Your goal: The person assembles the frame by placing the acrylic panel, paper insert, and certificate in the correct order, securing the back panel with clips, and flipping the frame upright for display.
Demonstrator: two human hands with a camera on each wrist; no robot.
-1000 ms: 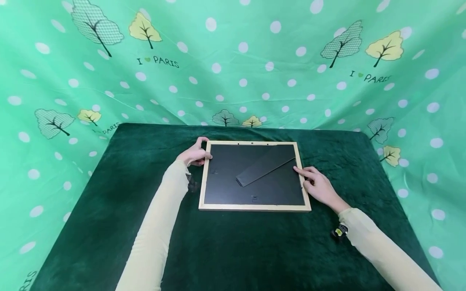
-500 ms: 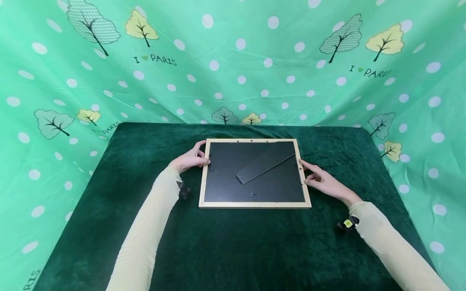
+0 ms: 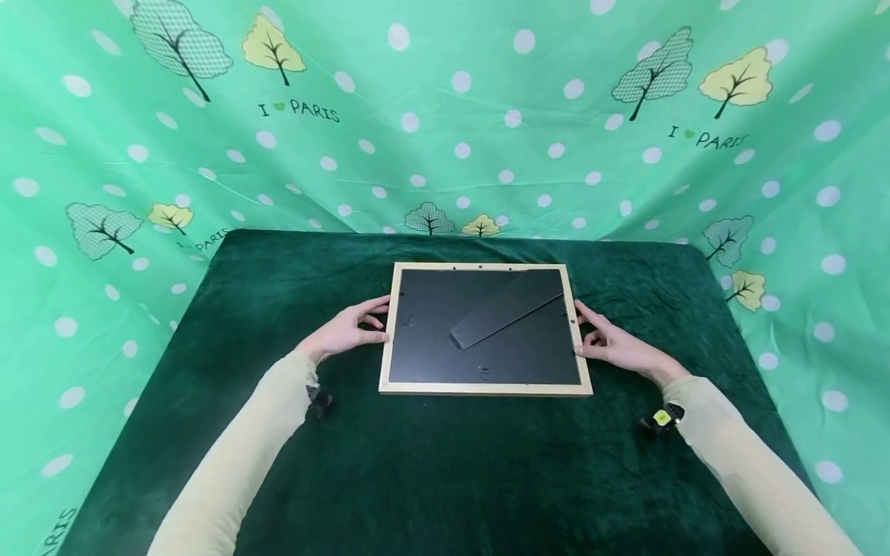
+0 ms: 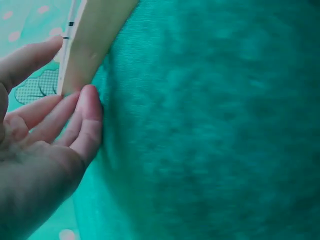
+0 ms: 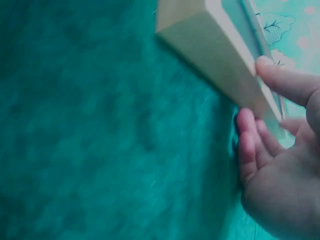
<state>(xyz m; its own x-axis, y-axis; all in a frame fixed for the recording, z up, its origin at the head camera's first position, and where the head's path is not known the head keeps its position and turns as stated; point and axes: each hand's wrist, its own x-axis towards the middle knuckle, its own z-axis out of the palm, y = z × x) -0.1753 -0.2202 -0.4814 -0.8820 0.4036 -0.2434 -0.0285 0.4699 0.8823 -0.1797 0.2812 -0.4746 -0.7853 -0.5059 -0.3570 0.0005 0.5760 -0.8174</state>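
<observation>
A picture frame [image 3: 487, 389] lies back side up on the dark green cloth, with a pale wooden rim and a black backing board [image 3: 431, 293]. Its black stand leg [image 3: 487, 328] is folded flat at a slant. My left hand [image 3: 342, 332] holds the frame's left side, thumb at the upper edge of the rim and fingertips [image 4: 91, 102] low against the side. On the opposite side, my right hand [image 3: 622, 347] grips the rim between thumb [image 5: 267, 67] and fingers, whose tips reach the lower edge.
Dark green velvety cloth [image 3: 445, 471] covers the table. Behind and at both sides hangs a light green curtain [image 3: 459, 116] with white dots and printed trees. Small black wrist devices sit at both cuffs.
My left hand has slid down along the frame's left side, from near the far corner to the middle. My right hand has shifted outward, its index finger now off the rim's top. The frame stays nearly in place.
</observation>
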